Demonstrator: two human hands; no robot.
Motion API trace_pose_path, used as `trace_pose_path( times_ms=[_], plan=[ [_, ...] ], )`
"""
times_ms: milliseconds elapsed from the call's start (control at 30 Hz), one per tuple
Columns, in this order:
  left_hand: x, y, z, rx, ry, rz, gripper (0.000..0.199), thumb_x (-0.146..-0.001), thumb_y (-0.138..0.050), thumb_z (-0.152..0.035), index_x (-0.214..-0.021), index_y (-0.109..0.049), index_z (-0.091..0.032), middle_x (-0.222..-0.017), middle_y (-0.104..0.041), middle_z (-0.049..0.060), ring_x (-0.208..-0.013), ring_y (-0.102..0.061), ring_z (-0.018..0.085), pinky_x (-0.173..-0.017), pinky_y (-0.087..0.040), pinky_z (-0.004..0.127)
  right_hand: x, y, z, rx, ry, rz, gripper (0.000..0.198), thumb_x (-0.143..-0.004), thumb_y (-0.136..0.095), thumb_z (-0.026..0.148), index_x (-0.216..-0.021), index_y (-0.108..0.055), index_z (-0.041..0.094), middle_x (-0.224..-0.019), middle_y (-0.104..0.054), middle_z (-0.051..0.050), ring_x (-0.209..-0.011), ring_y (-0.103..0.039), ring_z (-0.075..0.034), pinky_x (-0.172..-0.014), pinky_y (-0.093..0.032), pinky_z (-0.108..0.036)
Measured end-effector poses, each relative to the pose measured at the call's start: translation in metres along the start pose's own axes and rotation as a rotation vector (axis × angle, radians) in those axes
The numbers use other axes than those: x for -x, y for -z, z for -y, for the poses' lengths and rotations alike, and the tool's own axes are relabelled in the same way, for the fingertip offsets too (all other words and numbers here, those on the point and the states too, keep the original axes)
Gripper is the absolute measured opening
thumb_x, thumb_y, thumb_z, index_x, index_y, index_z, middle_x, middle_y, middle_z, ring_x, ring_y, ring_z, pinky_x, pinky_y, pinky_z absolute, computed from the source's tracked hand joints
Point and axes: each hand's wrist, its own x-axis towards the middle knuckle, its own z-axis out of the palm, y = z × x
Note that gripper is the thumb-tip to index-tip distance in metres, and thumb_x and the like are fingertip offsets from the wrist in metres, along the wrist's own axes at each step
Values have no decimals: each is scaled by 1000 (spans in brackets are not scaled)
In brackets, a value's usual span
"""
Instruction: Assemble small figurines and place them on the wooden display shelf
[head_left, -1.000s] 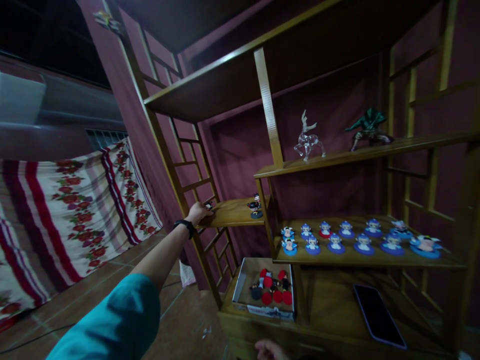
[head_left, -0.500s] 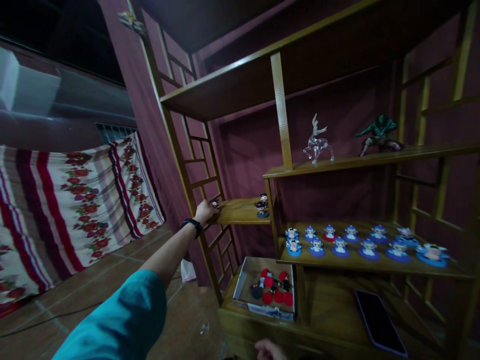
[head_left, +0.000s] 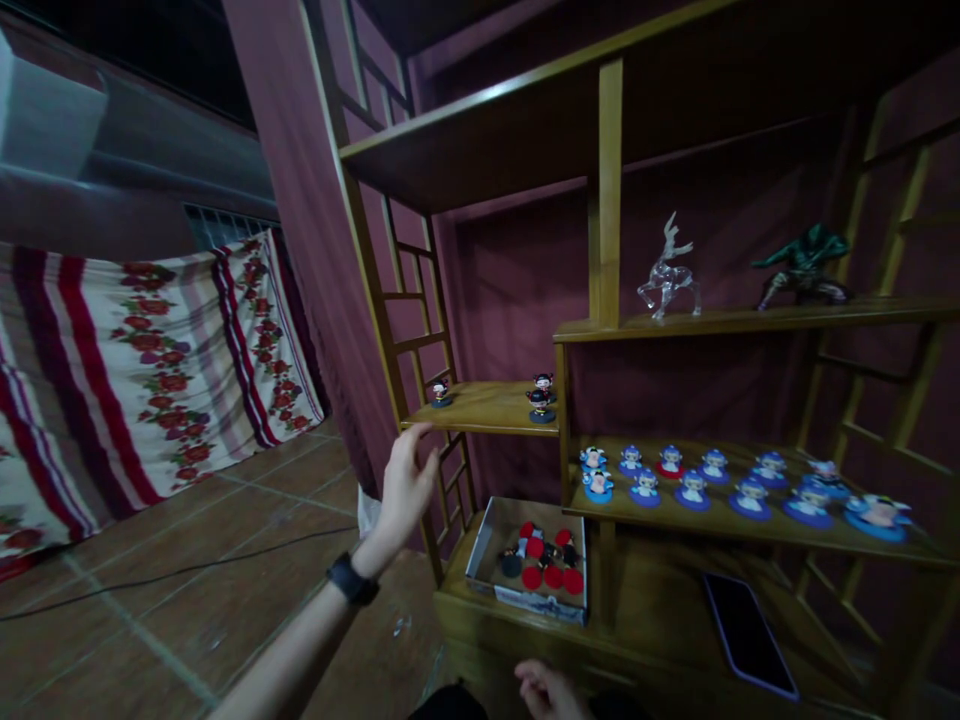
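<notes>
My left hand, a dark band on its wrist, hangs in the air just in front of the left small shelf. Its fingers are loosely bent and apart, with nothing in them. On that shelf, a small black-haired figurine stands at the left end, clear of my fingertips. Two similar figurines stand close together at the right end. Low at the bottom edge is my right hand, partly cut off, its fingers loosely curled and seemingly holding nothing.
An open cardboard box below holds several red- and dark-based figurines. Several blue-based figurines stand in rows on the right shelf. Above them are a clear deer and a green-cloaked figure. A phone lies lower right.
My left hand has let go of the figurine at the shelf's left end and drawn back toward me. The figurine now stands there by itself. The view has shifted slightly.
</notes>
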Motion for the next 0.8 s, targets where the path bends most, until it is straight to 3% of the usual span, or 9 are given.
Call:
trace_pose_path(
  times_ms=[100, 167, 300, 433, 567, 800],
  plan=[
    [81, -7, 38, 52, 34, 154, 30, -70, -54, -16, -97, -63, -25, -112, -58, 7, -112, -47, 23, -98, -33, 33, -1, 0, -3, 34, -7, 23, 34, -74, -50, 46, -93, -67, 23, -91, -69, -7, -88, -62, -23, -82, -46, -31],
    [131, -19, 72, 55, 150, 229, 28, -67, -53, -13, -89, -65, -26, -106, -60, 8, -106, -52, 24, -94, -38, 34, -2, 0, -4, 85, -15, 42, 31, -76, -49, 38, -96, -66, 22, -91, -69, -7, -90, -62, -23, -83, -45, -30],
    [192, -45, 122, 92, 339, 393, 23, -66, -51, -13, -78, -65, -27, -94, -63, 9, -91, -59, 24, -84, -44, 35, -3, 0, -3, 155, 35, 77, 29, -75, -46, 23, -96, -66, 22, -91, -68, -6, -89, -62, -19, -81, -45, -25],
    [191, -62, 145, 172, 378, 369, 16, -66, -54, -16, -73, -66, -25, -93, -63, 10, -92, -59, 24, -82, -45, 34, -4, 3, 0, 127, 13, 37, 29, -78, -44, 25, -98, -64, 21, -93, -68, -6, -88, -62, -19, -81, -45, -27],
    [165, -79, 167, 245, 544, 210, 15, -63, -58, -17, -76, -65, -20, -80, -65, 8, -76, -61, 21, -71, -46, 32, -8, 12, 8, 67, -31, -74, 29, -81, -45, 34, -97, -65, 20, -97, -67, -7, -92, -61, -21, -85, -44, -31],
    [136, -115, 208, 463, 804, 152, 17, -60, -58, -9, -75, -63, -14, -66, -62, 2, -55, -55, 12, -54, -43, 23, -37, 31, 7, 108, -71, -188, 27, -81, -46, 32, -96, -64, 19, -86, -69, -5, -82, -63, -20, -79, -47, -34]
  ],
)
